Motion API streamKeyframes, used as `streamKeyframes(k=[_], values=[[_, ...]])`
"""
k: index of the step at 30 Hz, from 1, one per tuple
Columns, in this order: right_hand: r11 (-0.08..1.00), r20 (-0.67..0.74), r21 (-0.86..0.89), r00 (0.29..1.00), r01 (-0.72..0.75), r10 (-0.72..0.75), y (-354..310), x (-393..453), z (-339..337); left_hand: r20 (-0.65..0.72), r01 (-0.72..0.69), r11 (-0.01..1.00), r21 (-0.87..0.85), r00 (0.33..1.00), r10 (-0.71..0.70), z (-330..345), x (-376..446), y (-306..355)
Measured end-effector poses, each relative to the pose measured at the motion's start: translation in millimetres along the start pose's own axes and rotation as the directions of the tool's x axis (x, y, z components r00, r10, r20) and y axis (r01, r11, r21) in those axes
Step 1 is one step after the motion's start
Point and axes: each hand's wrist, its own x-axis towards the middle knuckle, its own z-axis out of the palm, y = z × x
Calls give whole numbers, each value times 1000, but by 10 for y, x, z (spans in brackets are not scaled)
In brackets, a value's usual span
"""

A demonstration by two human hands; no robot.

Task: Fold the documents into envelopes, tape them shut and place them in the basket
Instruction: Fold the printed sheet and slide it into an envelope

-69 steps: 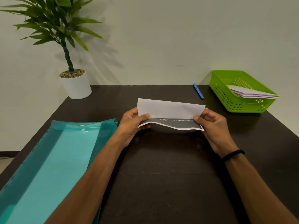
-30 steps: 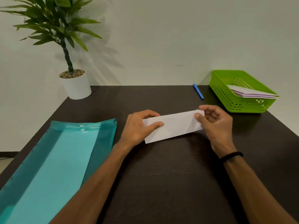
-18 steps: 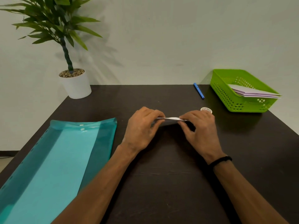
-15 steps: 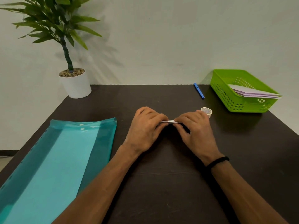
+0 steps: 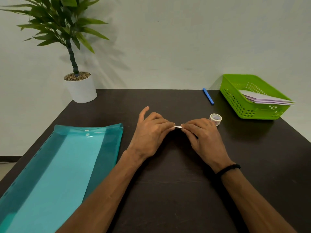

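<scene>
I am looking down at a dark counter that is filling most of the head view, with a pale wall standing behind it. A teal folder is lying flat along the left side, reaching toward the near edge. A plant in a white pot is sitting at the far left corner. At the far right a green basket is resting on the counter, and folded papers are lying inside it, poking over its right rim. Both forearms are reaching in from the bottom, and a black band is circling the right wrist. The left hand and right hand are meeting at the middle of the counter, knuckles up, each grip closing on one end of the folded document, of which I am seeing only a thin white sliver between the fingertips; the left thumb is sticking up free. The document is sitting low, right at the counter, but I cannot tell whether it is touching the surface. A tape roll is standing just beyond the right hand. A blue pen is lying near the far edge, left of the basket.
</scene>
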Motion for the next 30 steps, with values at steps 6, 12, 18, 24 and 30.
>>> streamKeyframes(k=[6, 12, 18, 24, 30], values=[[996, -17, 23, 996, -85, 85, 238, -12, -58, -100, 70, 998, -6, 993, -70, -31, 3, -128], [977, -70, 27, 974, -213, 215, 249, -7, -175, -156, 163, 978, -129, 971, -182, -26, 2, -233], [770, -63, 390, 819, -505, 570, 149, 50, -322, -13, 517, 638, -571, 772, -636, -100, 59, -208], [474, 18, 708, 683, -524, 730, 83, 103, -353, 54, 491, 458, -741, 724, -688, -34, 23, -231], [240, 389, 721, 667, -650, 636, 26, 74, -396, 100, 529, 355, -771, 651, -753, -21, 19, -203]])
